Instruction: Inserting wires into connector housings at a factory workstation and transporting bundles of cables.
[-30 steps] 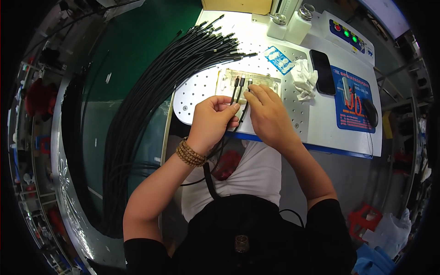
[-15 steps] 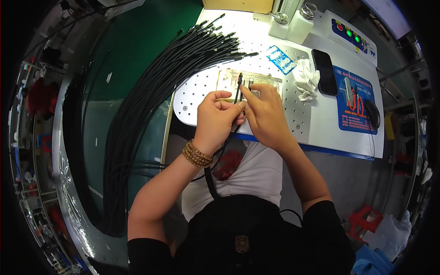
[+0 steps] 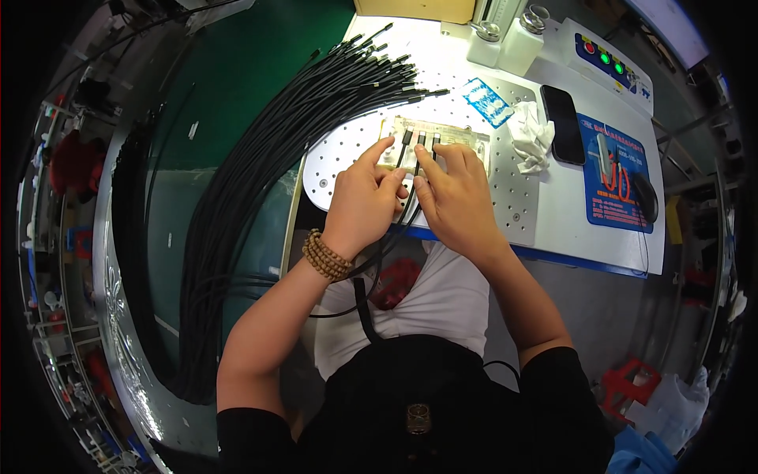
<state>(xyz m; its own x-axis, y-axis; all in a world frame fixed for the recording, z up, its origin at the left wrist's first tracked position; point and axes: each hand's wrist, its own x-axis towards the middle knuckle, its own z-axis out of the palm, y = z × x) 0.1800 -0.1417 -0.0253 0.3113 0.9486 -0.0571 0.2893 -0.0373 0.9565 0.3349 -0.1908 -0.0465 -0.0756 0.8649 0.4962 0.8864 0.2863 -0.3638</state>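
A small clear fixture block sits on a white perforated plate near the front edge of the white counter, and three black cable ends lie side by side across it, their connector tips pointing away from the person. The block is hemmed in closely: both hands cover its near side, a crumpled white cloth lies just to its right, and a blue patterned packet lies beyond it. The perforated plate is open to the left of the block, up to its rounded edge, where a thick bundle of black cables fans in from the green mat. A black phone lies past the cloth, well apart from the block.

The left hand, with a bead bracelet at the wrist, rests palm down with its index finger stretched forward onto the block's left end; its grip is a flat press on the cables, not a closed hold. The right hand lies beside it, its fingers laid over the block's right part, index fingertip on a cable; it also presses rather than pinches.

Half a second earlier a single cable end stood between the hands above the block; now three lie flat on it and both hands have spread forward.
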